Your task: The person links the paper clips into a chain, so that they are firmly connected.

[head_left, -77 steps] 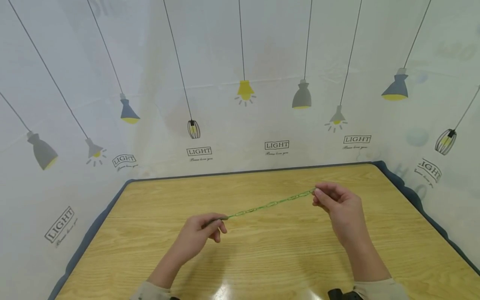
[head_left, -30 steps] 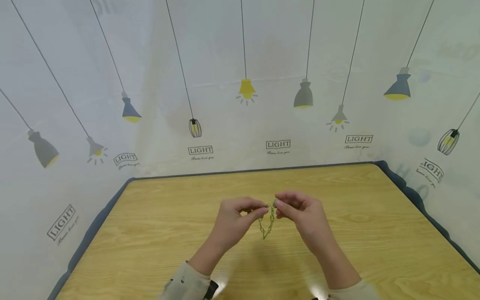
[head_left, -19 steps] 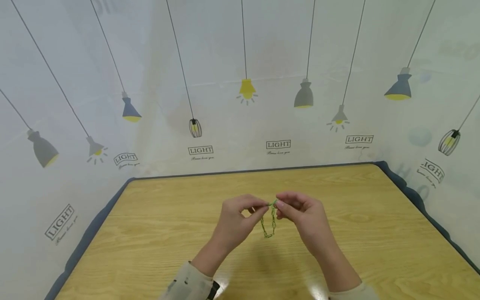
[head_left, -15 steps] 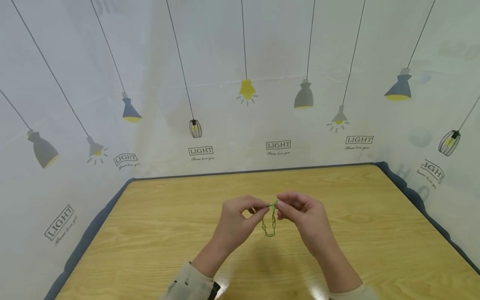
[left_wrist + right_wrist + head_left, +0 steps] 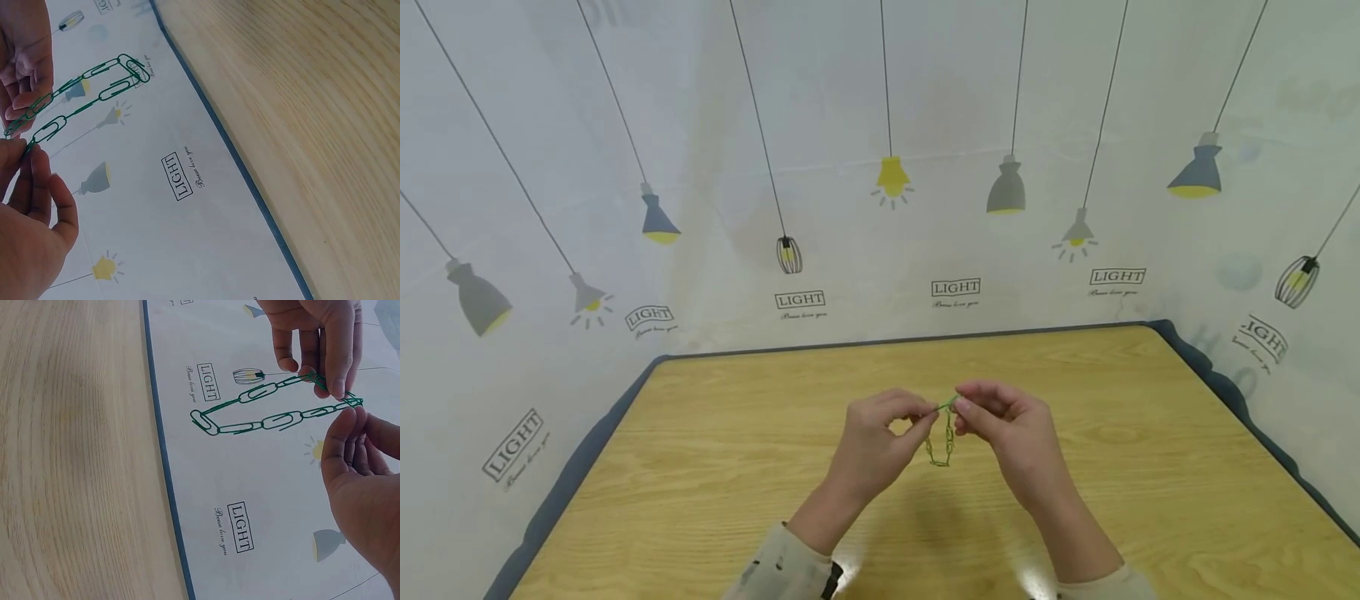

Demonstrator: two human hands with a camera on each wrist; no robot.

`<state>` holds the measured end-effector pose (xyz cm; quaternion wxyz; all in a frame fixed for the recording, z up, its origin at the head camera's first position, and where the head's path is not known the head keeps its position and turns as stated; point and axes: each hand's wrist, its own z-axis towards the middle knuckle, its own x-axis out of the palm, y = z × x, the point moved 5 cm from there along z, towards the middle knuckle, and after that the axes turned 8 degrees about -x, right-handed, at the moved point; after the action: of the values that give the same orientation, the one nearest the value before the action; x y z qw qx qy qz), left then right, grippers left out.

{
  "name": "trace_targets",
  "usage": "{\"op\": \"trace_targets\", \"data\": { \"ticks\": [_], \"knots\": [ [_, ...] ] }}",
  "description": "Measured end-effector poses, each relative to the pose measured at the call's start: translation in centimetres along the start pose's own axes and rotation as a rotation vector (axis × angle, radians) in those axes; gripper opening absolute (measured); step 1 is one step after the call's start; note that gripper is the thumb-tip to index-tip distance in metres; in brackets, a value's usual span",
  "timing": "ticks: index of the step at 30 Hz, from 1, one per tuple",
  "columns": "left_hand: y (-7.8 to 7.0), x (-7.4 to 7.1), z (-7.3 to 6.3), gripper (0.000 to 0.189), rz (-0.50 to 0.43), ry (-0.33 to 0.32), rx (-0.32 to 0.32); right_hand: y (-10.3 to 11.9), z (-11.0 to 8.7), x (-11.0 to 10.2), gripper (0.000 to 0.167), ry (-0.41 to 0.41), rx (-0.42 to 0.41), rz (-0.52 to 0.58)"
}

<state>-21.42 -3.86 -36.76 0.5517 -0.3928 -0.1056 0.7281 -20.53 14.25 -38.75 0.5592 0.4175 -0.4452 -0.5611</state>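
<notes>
A chain of green paper clips [image 5: 939, 464] hangs in a narrow U between my two hands, above the table. My left hand [image 5: 874, 442] pinches one end between thumb and forefinger. Close by on the right, my right hand [image 5: 1015, 437] pinches the other end the same way. In the right wrist view, the linked paper clips [image 5: 281, 420] droop away from both hands, and the end clips meet at the fingertips. Whether those two ends are hooked together is hidden by the fingers.
Below the hands lies a wood-grain table [image 5: 737, 517] with a dark blue edging [image 5: 880, 342] along the back. A white sheet [image 5: 947, 233] printed with hanging lamps and the word LIGHT surrounds it behind and at both sides.
Earlier the chain was stretched straight between hands held far apart. The hands have since come together at the middle, the chain sagging into a loop. Over the last half second they barely move.
</notes>
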Motion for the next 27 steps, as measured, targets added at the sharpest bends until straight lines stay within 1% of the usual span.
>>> {"op": "trace_targets", "data": {
  "ticks": [9, 14, 21, 24, 27],
  "knots": [
    [-0.07, 0.06, 0.06, 0.006, 0.036, -0.014, 0.030, 0.27, -0.07, -0.05, 0.026, 0.002, -0.014, -0.005],
    [-0.21, 0.07, 0.06, 0.008, 0.040, -0.014, 0.036, 0.43, -0.18, -0.04, 0.028, -0.005, -0.012, -0.003],
    [-0.25, 0.15, -0.01, 0.008, 0.042, -0.036, 0.060, 0.25, -0.19, -0.03, 0.026, -0.014, 0.001, -0.007],
    [-0.35, 0.22, -0.03, 0.008, 0.038, -0.041, 0.063, 0.32, -0.26, -0.01, 0.026, -0.016, -0.004, -0.014],
    [-0.35, 0.38, -0.03, 0.006, 0.034, -0.039, 0.051, 0.22, -0.28, -0.03, 0.026, -0.017, -0.005, -0.019]
  ]
}}
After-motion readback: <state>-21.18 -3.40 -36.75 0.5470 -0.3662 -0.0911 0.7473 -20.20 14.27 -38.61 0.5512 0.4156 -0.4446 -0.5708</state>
